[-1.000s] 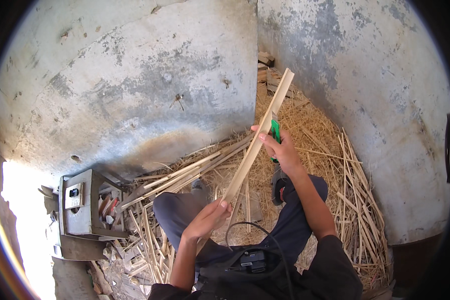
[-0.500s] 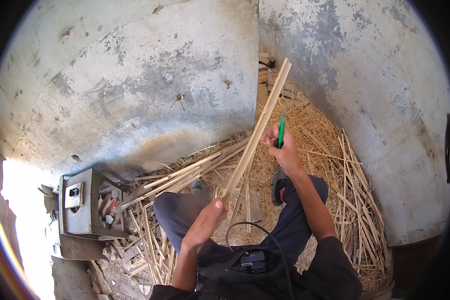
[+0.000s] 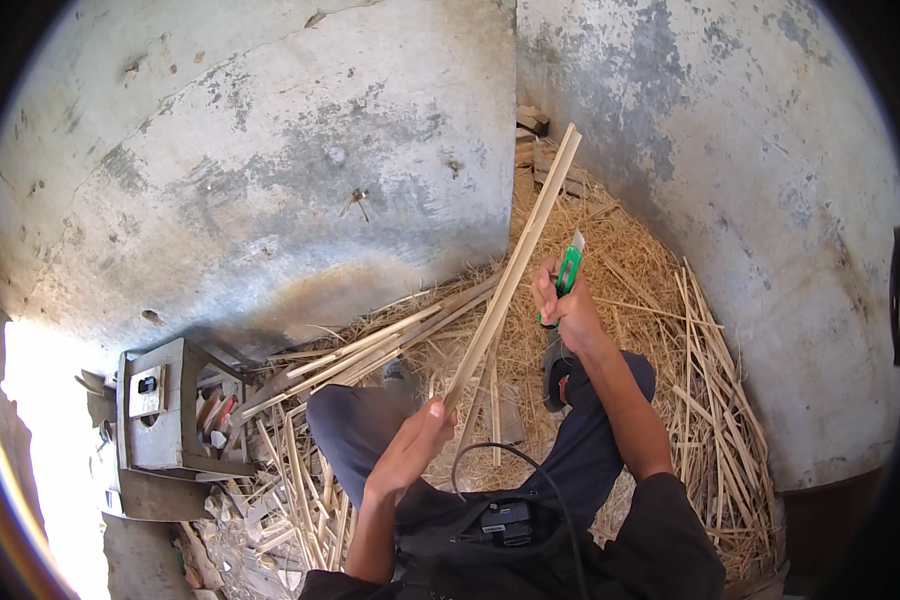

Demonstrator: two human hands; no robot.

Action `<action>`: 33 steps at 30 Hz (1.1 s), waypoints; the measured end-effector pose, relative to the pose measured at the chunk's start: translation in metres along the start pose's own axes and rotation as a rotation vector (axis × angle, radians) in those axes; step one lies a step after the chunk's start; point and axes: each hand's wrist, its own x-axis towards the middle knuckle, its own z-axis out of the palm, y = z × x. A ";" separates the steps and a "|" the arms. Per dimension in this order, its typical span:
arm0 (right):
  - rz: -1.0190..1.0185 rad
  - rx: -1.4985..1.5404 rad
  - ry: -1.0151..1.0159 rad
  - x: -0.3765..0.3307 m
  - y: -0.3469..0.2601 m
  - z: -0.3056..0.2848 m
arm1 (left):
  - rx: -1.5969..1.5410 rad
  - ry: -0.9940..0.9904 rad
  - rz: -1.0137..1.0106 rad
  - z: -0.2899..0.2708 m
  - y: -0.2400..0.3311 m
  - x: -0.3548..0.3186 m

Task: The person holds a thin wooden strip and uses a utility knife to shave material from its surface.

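My left hand is closed round the lower end of a long pale wooden strip, which slants up and away to the right. Grooves or edges run along its length, so I cannot tell whether it is one piece or several laid together. In my right hand is a green utility knife, its short blade bared and pointing up. That hand is just right of the strip's middle, with a small gap between knife and wood.
Thin shavings cover the floor ahead. Cut strips lie in a heap along the right wall, and more strips at the left. A grey wooden stool lies on its side at far left. A black cable loops over my lap.
My right hand has turned and shifted slightly down and right, drawing the knife off the strip, its blade now facing me more. The strip's far end has dipped slightly; my left hand stays put.
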 end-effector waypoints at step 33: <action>-0.595 -1.060 -0.218 -0.077 -0.025 0.072 | 0.041 0.193 0.264 0.023 0.020 -0.026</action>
